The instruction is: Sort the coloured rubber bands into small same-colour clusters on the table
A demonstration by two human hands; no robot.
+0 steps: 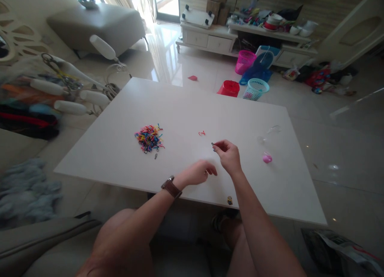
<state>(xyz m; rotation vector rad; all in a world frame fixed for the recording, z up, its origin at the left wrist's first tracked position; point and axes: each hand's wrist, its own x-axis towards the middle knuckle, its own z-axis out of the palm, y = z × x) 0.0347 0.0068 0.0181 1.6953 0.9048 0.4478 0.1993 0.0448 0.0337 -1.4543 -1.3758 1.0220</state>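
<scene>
Head view. I see the right hand (pixel 229 155) raised just above the white table (pixel 126 149), thumb and forefinger pinched shut on a small dark band (pixel 213 144) that juts out to its left. The left hand (pixel 198 173) sits just beside and nearer me, fingers loosely curled; whether it holds anything I cannot tell. The pile of coloured bands (pixel 149 138) lies well apart to the left, nearer the left hand. A lone red band (pixel 201 133) lies near, just beyond the pinch.
</scene>
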